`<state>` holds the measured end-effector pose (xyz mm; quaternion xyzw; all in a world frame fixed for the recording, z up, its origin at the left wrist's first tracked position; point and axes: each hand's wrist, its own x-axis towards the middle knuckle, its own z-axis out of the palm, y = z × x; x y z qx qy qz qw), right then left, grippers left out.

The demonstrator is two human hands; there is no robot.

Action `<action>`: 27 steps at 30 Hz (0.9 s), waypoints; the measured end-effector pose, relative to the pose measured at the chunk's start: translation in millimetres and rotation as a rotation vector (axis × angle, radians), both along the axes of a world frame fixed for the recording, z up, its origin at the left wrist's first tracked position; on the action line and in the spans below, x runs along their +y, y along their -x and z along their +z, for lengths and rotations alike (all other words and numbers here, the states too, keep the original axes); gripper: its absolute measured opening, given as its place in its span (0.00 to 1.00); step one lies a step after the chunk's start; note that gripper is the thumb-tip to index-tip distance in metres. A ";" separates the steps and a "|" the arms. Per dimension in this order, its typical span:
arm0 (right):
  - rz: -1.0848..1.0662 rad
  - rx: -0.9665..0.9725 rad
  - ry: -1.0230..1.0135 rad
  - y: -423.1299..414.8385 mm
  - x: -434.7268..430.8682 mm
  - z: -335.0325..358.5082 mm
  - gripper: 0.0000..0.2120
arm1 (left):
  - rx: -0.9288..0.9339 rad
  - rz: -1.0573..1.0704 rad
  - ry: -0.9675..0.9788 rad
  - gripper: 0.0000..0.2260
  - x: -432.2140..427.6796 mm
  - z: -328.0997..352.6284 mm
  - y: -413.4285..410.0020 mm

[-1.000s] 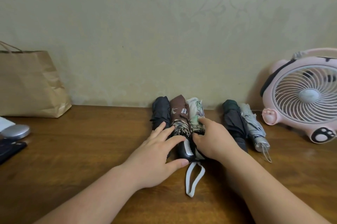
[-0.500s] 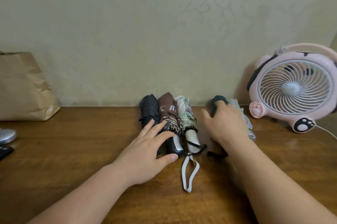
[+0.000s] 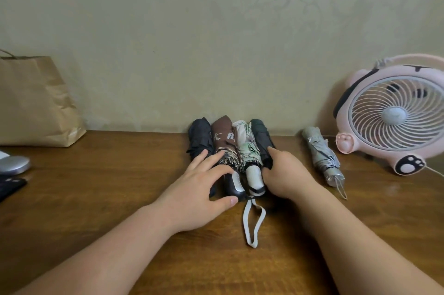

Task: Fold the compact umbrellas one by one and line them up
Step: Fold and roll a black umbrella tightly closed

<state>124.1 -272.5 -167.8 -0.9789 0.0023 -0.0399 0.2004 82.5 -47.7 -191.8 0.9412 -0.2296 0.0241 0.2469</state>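
Pressing four folded umbrellas together at the centre of the frame, the person works on the brown wooden table (image 3: pixel 96 198) with both bare hands. The left hand (image 3: pixel 199 196) lies flat and relaxed, fingers spread, over the handle ends of the dark navy folded umbrella (image 3: pixel 199 136) and the brown printed folded umbrella (image 3: pixel 222 136); it grasps nothing, it only steadies them. The right hand (image 3: pixel 286 174) is curled around the side of the dark green folded umbrella (image 3: pixel 260 138) and holds it against the white umbrella with green leaf print (image 3: pixel 243 141), whose white wrist strap (image 3: pixel 252 225) trails toward the lower part of the frame.

The four umbrellas touch side by side. Their long axes run from the lower centre up toward the wall, with the handles at the near end.

The silver-grey folded umbrella (image 3: pixel 320 155) lies alone at the right of the frame, apart from the row, near the pink round desk fan (image 3: pixel 394 117). Its long axis is tilted, the handle end pointing to the lower right. It lies to the right of the right hand, so I judge that this hand is the nearer one to bring it, and it must be turned a little to become parallel with the others.
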 end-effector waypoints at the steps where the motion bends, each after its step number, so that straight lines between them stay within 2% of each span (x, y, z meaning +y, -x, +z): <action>1: 0.017 0.000 -0.008 -0.6 1.1 -0.6 0.23 | -0.006 0.005 0.013 0.25 1.2 -0.4 -0.3; 4: 0.068 0.000 -0.006 -3.1 1.4 -2.4 0.23 | -0.019 0.025 0.041 0.24 4.1 -0.9 -1.4; 14: 0.147 -0.003 -0.066 -9.1 3.2 -3.2 0.33 | -0.033 0.101 0.027 0.24 9.8 2.5 -2.7; 22: 0.109 -0.042 -0.152 -8.2 16.6 -14.2 0.33 | -0.047 0.107 0.102 0.39 26.8 2.4 -11.0; 27: 0.117 -0.021 -0.182 -16.1 15.1 -17.2 0.34 | -0.026 0.234 0.279 0.52 39.3 6.6 -17.3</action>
